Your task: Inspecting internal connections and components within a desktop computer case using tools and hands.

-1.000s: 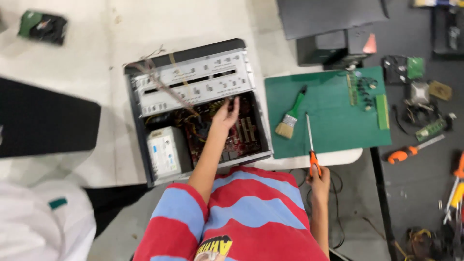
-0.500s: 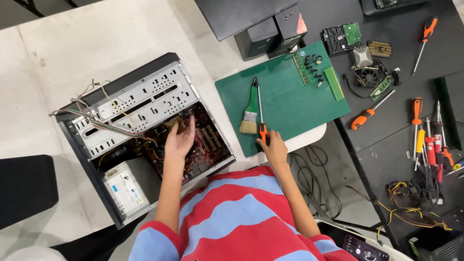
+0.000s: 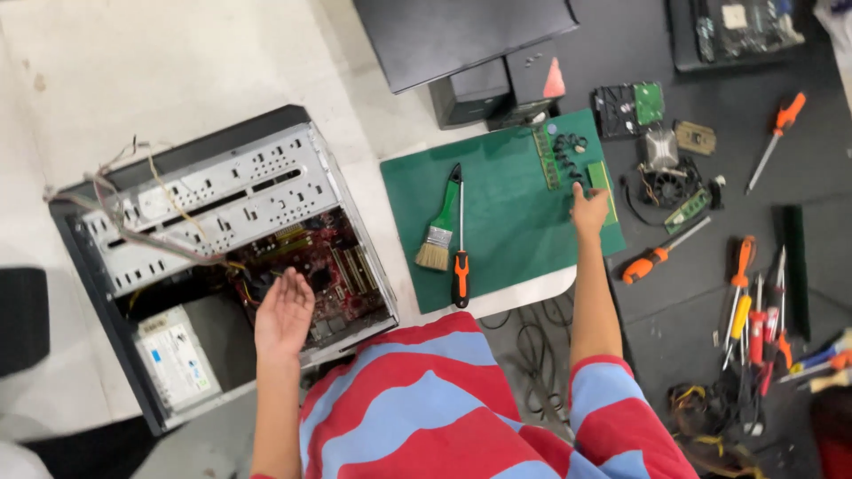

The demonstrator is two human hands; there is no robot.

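Fingers (image 3: 581,197) beside two memory sticks (image 3: 545,156), mat's edge.

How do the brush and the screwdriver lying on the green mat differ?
The brush has a green handle and a wide tan bristle head; the screwdriver has an orange-and-black handle and a thin metal shaft. The brush's handle points away from the person, the screwdriver's points toward them. The brush leans slightly; the screwdriver lies nearly straight. Both rest side by side on the mat, with neither hand on them.

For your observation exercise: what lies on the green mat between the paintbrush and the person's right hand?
In the head view, only a screwdriver beside the paintbrush; then bare green mat up to the right hand.
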